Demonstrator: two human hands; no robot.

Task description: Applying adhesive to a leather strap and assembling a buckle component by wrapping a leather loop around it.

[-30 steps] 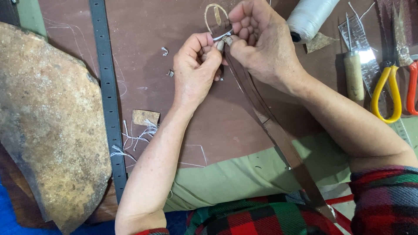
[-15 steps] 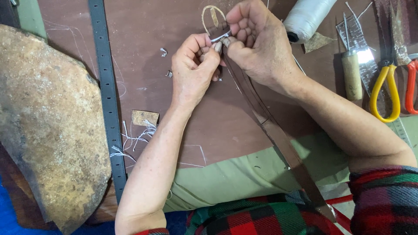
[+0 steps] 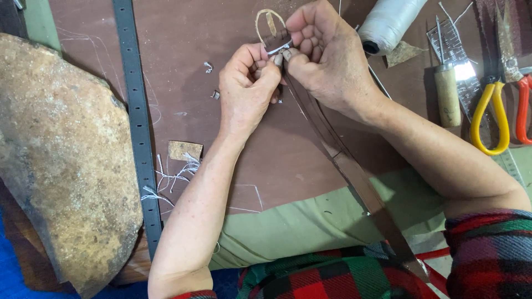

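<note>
Beside hands: spool (image 3: 390, 23), scissors (image 3: 490, 119).

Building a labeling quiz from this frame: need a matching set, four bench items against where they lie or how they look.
Items:
1. brown leather strap
2. white thread spool
3. dark perforated belt
4. yellow-handled shears

Descriptions:
A. lies at the right edge of the bench, beside a wooden-handled tool
B. pinched at its top end by the left hand and right hand
C. runs lengthwise beside the large stone
D. at the top, just behind the right hand

Pairs: 1-B, 2-D, 3-C, 4-A
</note>
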